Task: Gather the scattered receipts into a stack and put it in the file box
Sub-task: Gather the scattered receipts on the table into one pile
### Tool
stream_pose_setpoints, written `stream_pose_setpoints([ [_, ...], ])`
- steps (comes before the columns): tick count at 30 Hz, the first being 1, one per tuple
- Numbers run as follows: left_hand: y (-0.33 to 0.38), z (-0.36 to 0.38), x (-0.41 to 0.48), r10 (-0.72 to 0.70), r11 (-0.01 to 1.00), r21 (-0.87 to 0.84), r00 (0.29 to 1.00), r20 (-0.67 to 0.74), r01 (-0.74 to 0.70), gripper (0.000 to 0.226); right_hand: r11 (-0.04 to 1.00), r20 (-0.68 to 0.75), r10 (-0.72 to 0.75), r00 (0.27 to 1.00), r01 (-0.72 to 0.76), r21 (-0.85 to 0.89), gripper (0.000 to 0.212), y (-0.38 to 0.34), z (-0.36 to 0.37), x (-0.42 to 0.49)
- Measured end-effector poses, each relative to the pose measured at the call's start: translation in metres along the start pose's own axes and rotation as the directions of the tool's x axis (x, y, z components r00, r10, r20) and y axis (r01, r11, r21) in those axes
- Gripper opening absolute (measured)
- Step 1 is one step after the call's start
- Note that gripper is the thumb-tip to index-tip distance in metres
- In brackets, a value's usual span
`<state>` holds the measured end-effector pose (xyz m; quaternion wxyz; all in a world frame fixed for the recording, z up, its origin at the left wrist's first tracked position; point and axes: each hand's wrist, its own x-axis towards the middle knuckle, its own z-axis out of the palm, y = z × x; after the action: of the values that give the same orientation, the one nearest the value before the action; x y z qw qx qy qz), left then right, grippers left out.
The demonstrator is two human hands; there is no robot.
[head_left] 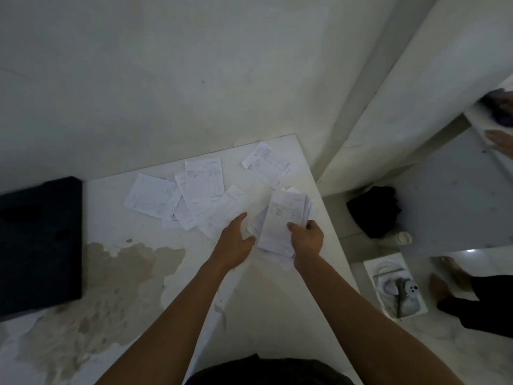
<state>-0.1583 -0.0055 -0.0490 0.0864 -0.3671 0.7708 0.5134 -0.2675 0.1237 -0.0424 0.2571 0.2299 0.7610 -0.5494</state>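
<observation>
My right hand grips a stack of white receipts at its lower right side, held just above the white table. To its left, my left hand hovers with fingers apart, its fingertips at the edge of the loose receipts. Several loose receipts lie overlapping in the middle of the table, and one separate receipt lies near the far right corner. A dark file box sits at the table's left edge.
The table stands against a pale wall; its surface has a worn brownish patch at front left. On the floor to the right lie a black bundle, a white bottle and a small box with cables. Another person's feet are at far right.
</observation>
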Motion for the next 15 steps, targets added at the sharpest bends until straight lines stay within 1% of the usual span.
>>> stream_pose_setpoints([
  [2, 0.003, 0.004, 0.011, -0.017, 1.000, -0.005, 0.997, 0.077, 0.017, 0.070, 1.000, 0.011, 0.025, 1.000, -0.025, 0.001, 0.012, -0.002, 0.003, 0.007],
  [3, 0.004, 0.007, 0.015, -0.022, 1.000, -0.007, 0.995, 0.093, 0.022, 0.070, 0.999, 0.016, 0.043, 0.999, -0.043, 0.001, 0.013, -0.003, 0.005, 0.011],
  [7, 0.006, 0.010, 0.026, -0.002, 1.000, -0.019, 0.998, 0.070, 0.003, 0.065, 0.992, 0.049, 0.123, 0.991, -0.124, 0.021, 0.016, -0.002, 0.012, 0.021],
  [9, 0.005, 0.010, 0.030, 0.009, 1.000, -0.029, 0.998, 0.062, -0.007, 0.061, 0.988, 0.056, 0.152, 0.987, -0.153, 0.008, 0.025, 0.002, 0.014, 0.021],
  [12, 0.002, 0.008, 0.032, 0.021, 1.000, -0.024, 0.998, 0.064, -0.019, 0.061, 0.988, 0.067, 0.152, 0.986, -0.154, 0.023, 0.051, 0.007, 0.016, 0.019],
  [13, 0.001, 0.008, 0.032, 0.032, 0.999, -0.027, 0.998, 0.062, -0.030, 0.062, 0.989, 0.075, 0.139, 0.987, -0.142, 0.036, 0.057, 0.008, 0.016, 0.017],
  [14, 0.000, 0.008, 0.032, 0.044, 0.998, -0.035, 0.997, 0.058, -0.042, 0.062, 0.992, 0.084, 0.119, 0.989, -0.122, 0.038, 0.059, 0.009, 0.015, 0.016],
  [15, -0.001, 0.008, 0.032, 0.054, 0.998, -0.045, 0.997, 0.055, -0.052, 0.063, 0.995, 0.096, 0.098, 0.991, -0.101, 0.026, 0.055, 0.010, 0.014, 0.015],
])
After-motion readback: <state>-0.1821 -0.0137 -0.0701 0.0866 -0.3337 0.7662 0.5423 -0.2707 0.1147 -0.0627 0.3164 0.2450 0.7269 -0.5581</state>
